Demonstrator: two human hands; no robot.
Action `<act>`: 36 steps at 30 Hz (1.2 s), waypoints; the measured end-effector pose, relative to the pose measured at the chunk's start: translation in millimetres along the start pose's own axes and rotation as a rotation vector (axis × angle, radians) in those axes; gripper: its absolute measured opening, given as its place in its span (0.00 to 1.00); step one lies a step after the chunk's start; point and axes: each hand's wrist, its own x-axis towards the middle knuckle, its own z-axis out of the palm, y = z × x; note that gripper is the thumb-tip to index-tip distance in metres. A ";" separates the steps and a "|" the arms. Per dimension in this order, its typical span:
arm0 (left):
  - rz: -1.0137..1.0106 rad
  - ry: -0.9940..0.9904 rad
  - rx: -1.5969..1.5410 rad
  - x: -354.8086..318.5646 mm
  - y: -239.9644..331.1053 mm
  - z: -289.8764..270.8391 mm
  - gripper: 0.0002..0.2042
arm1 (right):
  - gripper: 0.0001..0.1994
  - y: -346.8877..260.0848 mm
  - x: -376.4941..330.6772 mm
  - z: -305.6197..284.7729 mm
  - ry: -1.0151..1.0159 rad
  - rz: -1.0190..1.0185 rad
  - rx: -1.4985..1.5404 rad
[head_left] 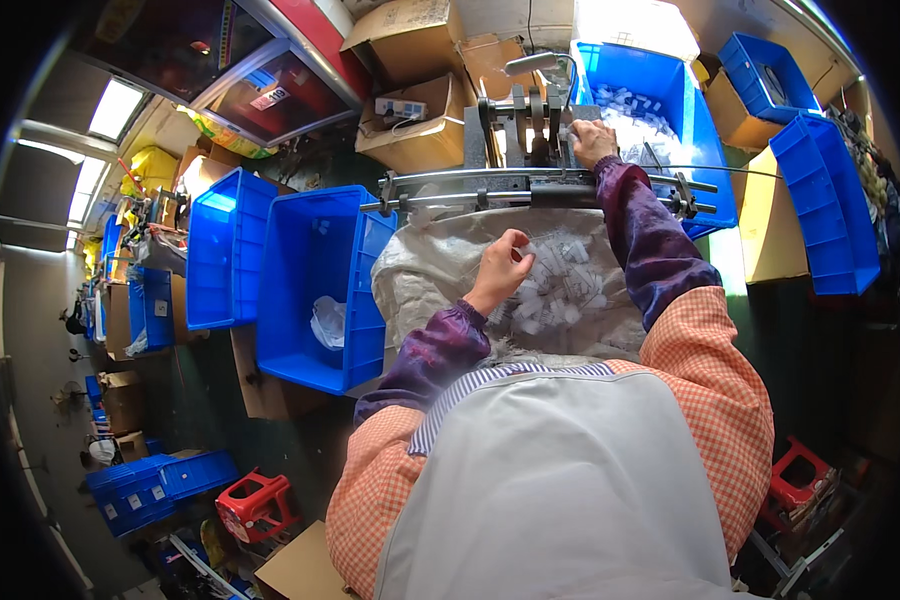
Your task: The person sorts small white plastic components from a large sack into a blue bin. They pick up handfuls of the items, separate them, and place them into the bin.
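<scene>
My left hand (500, 272) is over a pile of small clear plastic pieces (560, 295) on a pale plastic sheet (420, 265). Its thumb and fingers are curled together, with what looks like one clear piece at their tips. Farther off, my right hand (594, 143) rests at the right side of a dark metal bench machine (515, 130). Those fingers are bent down against the machine; whatever they grip is hidden beneath them. Metal rods (450, 183) run across the machine's near side, just beyond the sheet.
Behind my right hand stands a blue bin (705, 150) with many clear pieces. Left of the sheet, a deep blue bin (315, 365) contains a white bag (329, 322). Cardboard boxes (410, 140) sit behind the machine. Red stools (257, 505) stand on the floor.
</scene>
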 end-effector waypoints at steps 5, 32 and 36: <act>-0.004 0.007 0.000 -1.4 -3.9 0.4 0.13 | 0.11 1.3 -0.9 -1.5 -0.009 -0.027 0.061; -0.033 0.017 -0.112 1.0 19.1 -5.6 0.12 | 0.14 -24.0 -26.3 -0.7 0.072 0.128 -0.134; -0.047 0.007 -0.126 2.4 24.1 -6.4 0.11 | 0.13 -48.1 -20.7 14.9 0.146 0.082 -0.236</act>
